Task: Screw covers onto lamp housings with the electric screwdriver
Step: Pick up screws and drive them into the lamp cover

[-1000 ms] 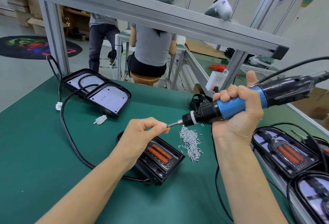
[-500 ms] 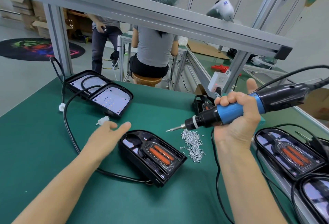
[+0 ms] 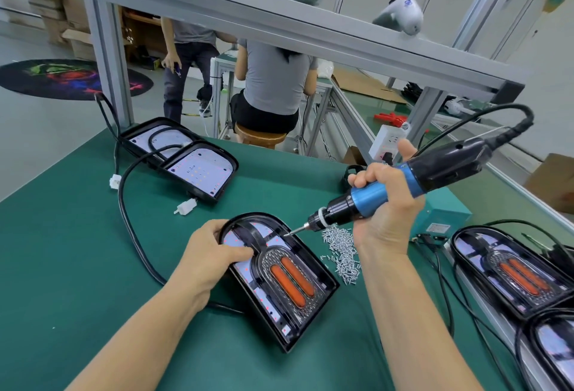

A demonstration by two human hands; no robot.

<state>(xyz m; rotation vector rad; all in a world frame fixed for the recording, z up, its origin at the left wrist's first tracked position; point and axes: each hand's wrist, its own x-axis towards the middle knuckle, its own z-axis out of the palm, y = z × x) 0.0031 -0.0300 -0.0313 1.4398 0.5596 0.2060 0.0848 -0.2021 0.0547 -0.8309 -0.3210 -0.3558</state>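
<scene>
Presently right hand grips screwdriver, left clamps housing — tilted bit risks cam-out, cross-threading.

A black lamp housing with two orange strips is held at its rounded far end by the left hand on the green table. An electric screwdriver is gripped by the right hand, its bit tip set against the cover. Loose screws are heaped just right of the housing.
</scene>
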